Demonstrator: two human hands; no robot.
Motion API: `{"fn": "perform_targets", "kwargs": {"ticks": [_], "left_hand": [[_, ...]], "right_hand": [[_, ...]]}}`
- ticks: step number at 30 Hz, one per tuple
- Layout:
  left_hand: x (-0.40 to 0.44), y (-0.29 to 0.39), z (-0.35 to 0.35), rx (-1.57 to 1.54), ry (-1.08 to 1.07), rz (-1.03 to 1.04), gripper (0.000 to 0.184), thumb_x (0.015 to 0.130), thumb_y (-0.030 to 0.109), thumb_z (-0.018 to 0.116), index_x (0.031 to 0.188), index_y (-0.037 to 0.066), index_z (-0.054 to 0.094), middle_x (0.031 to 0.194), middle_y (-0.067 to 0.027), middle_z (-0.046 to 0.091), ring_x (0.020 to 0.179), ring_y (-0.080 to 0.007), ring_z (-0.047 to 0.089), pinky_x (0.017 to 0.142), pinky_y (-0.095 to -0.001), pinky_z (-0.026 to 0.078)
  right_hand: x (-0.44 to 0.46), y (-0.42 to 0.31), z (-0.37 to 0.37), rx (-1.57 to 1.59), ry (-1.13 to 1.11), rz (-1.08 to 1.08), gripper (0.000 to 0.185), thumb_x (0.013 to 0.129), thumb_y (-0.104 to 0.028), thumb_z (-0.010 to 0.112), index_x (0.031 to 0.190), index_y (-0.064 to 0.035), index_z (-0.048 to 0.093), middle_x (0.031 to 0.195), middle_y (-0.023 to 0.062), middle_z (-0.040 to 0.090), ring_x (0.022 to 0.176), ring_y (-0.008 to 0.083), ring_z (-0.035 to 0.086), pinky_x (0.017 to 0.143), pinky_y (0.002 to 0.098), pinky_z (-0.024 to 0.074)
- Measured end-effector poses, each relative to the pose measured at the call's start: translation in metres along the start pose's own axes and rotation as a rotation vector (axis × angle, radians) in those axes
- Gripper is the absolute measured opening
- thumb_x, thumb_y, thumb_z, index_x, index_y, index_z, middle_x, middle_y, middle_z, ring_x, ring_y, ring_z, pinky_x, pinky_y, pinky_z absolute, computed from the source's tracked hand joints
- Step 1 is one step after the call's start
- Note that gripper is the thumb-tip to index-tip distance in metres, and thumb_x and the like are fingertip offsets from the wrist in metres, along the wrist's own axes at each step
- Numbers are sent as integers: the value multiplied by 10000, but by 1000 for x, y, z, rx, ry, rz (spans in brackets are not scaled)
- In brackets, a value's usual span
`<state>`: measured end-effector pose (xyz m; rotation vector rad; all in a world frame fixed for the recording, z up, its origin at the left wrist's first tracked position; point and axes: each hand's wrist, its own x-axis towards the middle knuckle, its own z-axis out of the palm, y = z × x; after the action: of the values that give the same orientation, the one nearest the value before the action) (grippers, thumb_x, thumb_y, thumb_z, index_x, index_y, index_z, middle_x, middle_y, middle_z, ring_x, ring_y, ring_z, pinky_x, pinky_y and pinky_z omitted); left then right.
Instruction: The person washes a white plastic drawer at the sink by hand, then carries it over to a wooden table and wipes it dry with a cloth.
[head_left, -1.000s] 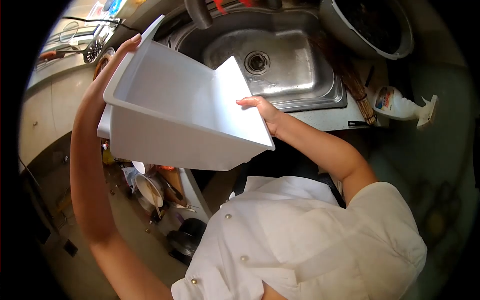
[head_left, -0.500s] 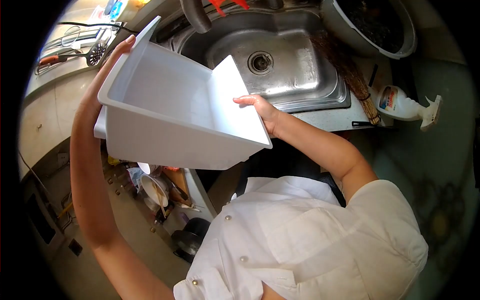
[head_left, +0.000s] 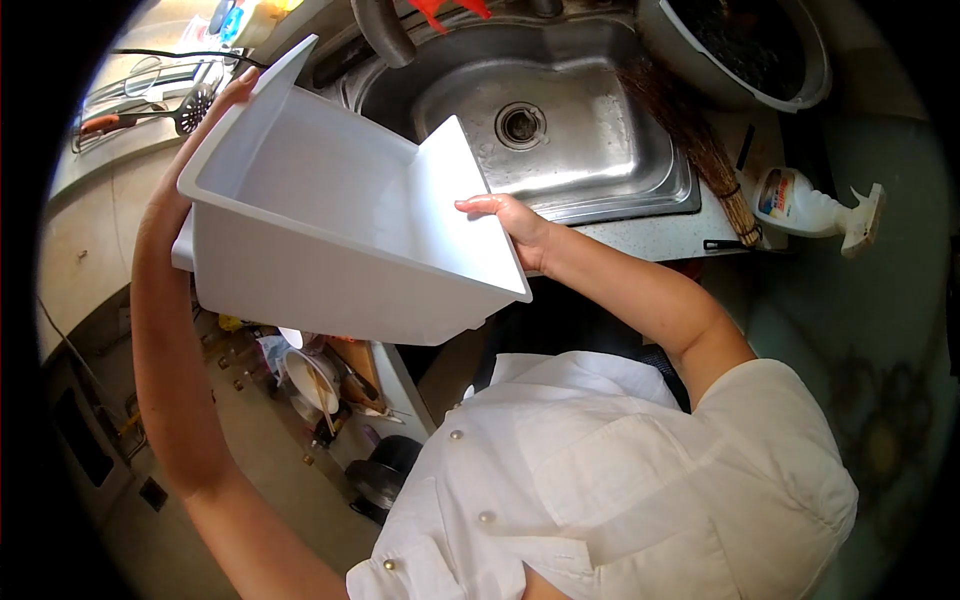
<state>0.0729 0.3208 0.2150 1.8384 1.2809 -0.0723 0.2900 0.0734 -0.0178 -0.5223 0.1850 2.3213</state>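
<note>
A large white plastic bin [head_left: 330, 265], shaped like a fridge drawer, is held up tilted in front of my body, its open side facing up and nothing visible inside. My left hand [head_left: 238, 92] grips its far left edge; most of the fingers are hidden behind the wall. On the right end wall, my right hand [head_left: 515, 228] is closed over the edge, thumb on the inner face and the other fingers behind it. Just beyond the bin lies a steel sink [head_left: 590, 120] with a drain in its floor.
Right of the sink are a straw whisk broom [head_left: 710, 165], a white spray bottle [head_left: 800, 203] and a grey tub [head_left: 800, 95] with dark contents. A faucet [head_left: 383, 35] hangs over the sink's left side. Utensils, including a slotted spatula [head_left: 190, 112], lie at the upper left.
Both hands have shifted the bin slightly left, and its left end sits a touch lower. The grip looks the same.
</note>
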Motion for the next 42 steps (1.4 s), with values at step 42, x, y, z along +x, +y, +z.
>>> {"fn": "perform_targets", "kwargs": {"ticks": [42], "left_hand": [[-31, 22, 22, -5, 79, -85, 856, 773, 690, 549, 1459, 236, 313, 1531, -116, 215, 1414, -279, 179, 1123, -499, 204]], "right_hand": [[-7, 18, 7, -54, 9, 14, 398, 867, -219, 572, 1166, 36, 508, 1048, 184, 598, 937, 252, 637, 849, 383, 530]]}}
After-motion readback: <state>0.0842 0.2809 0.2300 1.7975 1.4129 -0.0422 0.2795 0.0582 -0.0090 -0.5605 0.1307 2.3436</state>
